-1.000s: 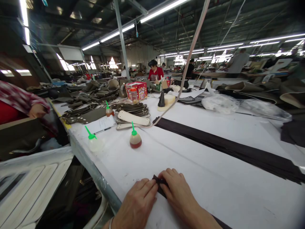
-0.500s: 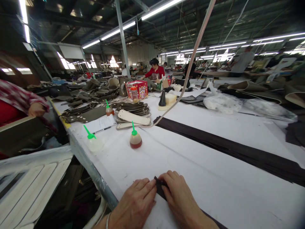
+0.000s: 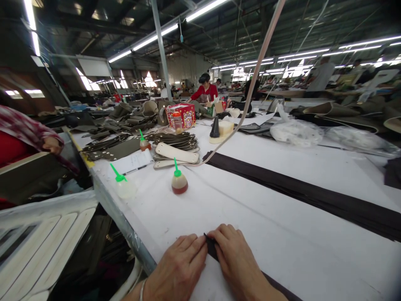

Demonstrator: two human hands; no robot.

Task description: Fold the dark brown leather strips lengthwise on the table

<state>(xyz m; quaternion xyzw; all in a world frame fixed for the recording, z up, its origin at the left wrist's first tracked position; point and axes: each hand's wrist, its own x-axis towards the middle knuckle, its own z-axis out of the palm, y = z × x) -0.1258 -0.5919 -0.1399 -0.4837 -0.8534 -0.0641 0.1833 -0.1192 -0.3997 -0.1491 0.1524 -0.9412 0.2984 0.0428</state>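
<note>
A narrow dark fabric strip (image 3: 212,250) lies on the white table between my hands, and its far part runs under my right forearm to the bottom edge. My left hand (image 3: 183,261) rests at the strip's left side, fingers together and closed on its end. From the other side my right hand (image 3: 233,255) grips the same end, its fingers bent and the thumb tucked against the strip. Both hands touch the table surface. The fingertips partly hide the strip's end.
Green-capped squeeze bottles, one (image 3: 179,184) holding brown liquid, stand ahead. A long stack of dark strips (image 3: 294,188) crosses the table (image 3: 250,234) at right. Pale strap pieces (image 3: 177,153) lie beyond. A hose (image 3: 250,96) hangs down. A chair (image 3: 46,251) stands left, near a co-worker's hand (image 3: 52,144).
My hands stay on the strip's end with hardly any movement. My view has shifted very slightly.
</note>
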